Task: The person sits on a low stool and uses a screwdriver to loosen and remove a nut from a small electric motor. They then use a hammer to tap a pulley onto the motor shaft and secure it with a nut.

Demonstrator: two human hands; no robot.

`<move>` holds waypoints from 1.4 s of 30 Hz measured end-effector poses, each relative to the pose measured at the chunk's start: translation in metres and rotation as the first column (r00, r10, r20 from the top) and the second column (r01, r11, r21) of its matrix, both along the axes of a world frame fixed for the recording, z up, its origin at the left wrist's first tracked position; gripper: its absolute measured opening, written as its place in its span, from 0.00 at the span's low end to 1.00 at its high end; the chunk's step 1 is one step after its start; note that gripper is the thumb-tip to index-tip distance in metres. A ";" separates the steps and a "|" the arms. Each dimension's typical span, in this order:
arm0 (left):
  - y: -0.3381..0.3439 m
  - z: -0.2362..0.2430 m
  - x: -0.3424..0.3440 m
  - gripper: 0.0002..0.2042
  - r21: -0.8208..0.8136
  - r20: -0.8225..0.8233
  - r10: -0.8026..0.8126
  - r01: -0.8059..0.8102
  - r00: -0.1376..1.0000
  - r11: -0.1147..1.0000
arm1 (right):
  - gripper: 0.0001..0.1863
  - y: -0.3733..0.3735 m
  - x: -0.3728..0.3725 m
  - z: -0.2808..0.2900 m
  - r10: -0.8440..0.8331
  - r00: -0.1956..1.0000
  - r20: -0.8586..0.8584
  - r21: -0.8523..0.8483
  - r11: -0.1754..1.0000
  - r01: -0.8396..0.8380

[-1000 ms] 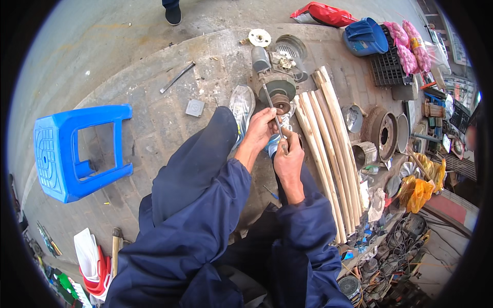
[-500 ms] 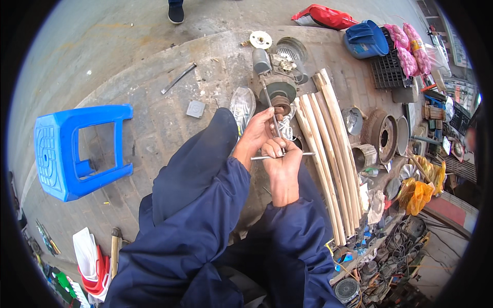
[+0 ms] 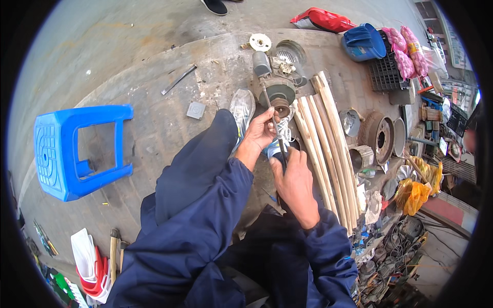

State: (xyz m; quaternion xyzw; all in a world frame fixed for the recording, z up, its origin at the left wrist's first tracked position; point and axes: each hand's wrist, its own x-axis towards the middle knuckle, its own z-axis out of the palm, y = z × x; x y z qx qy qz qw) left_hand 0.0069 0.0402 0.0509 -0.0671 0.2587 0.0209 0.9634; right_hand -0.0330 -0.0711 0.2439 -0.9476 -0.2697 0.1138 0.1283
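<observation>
I am pinching the metal rod (image 3: 266, 96) in my left grip (image 3: 261, 128); my right grip (image 3: 298, 182) is clasping its nearer end.

With twelve o'clock pointing straight away from this worker, I'm watching the left hand (image 3: 263, 128) pinching a slim metal rod (image 3: 266, 96) while the right hand (image 3: 299, 179) is curling around its nearer end. The far end is overlapping a grimy electric motor (image 3: 284, 82) at twelve; I can't tell whether they're touching. Peeled wooden poles (image 3: 321, 149) are lying at three, a rusty wheel rim (image 3: 373, 132) sitting beyond. A blue plastic stool (image 3: 65, 154) is resting on its side at nine.
</observation>
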 end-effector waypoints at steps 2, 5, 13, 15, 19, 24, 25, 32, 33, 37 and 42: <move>0.001 -0.002 0.001 0.09 -0.027 0.001 -0.010 0.010 1.000 1.000 | 0.18 -0.003 0.009 -0.014 0.011 0.998 -0.054 -0.121 0.993 -0.018; 0.004 -0.010 -0.002 0.07 -0.067 0.110 -0.018 0.025 0.994 0.997 | 0.18 -0.002 0.008 -0.038 -0.275 0.439 -0.855 0.158 0.669 0.726; 0.007 -0.019 -0.002 0.08 -0.096 0.258 0.051 -0.027 0.965 0.995 | 0.21 -0.005 0.005 -0.019 0.231 -0.085 -0.969 0.027 0.445 0.895; 0.007 -0.021 -0.003 0.08 -0.071 0.228 0.049 -0.034 0.972 0.997 | 0.20 -0.008 -0.001 -0.006 -0.249 0.555 -0.794 0.162 0.793 0.587; 0.007 -0.027 -0.003 0.07 -0.073 0.256 0.037 -0.019 0.966 0.997 | 0.17 -0.005 -0.012 -0.013 -0.056 0.994 0.092 0.091 0.995 0.047; 0.000 -0.032 -0.001 0.04 -0.010 0.191 -0.008 0.010 0.981 1.000 | 0.29 0.000 -0.008 -0.056 -0.360 0.732 -0.579 0.219 0.795 0.565; -0.001 -0.032 -0.002 0.04 0.010 0.175 -0.022 0.021 0.984 1.000 | 0.30 0.001 -0.009 -0.061 -0.335 0.269 -0.903 0.096 0.453 0.886; 0.004 -0.032 -0.006 0.02 -0.066 0.222 0.014 0.001 0.975 0.998 | 0.30 -0.005 -0.013 -0.030 -0.069 -0.031 -0.997 -0.061 0.491 0.869; 0.004 -0.031 -0.004 0.02 -0.055 0.201 0.008 0.003 0.980 0.999 | 0.23 -0.010 -0.013 -0.020 -0.259 0.253 -0.932 0.034 0.632 0.774; 0.004 -0.026 -0.001 0.03 -0.029 0.134 -0.003 0.007 0.991 1.000 | 0.30 -0.007 -0.015 -0.015 0.108 0.952 0.287 0.048 0.991 -0.127; 0.007 -0.026 -0.001 0.03 -0.026 0.142 -0.016 0.020 0.990 0.999 | 0.24 0.016 -0.005 -0.056 -0.213 0.862 -0.460 0.340 0.855 0.393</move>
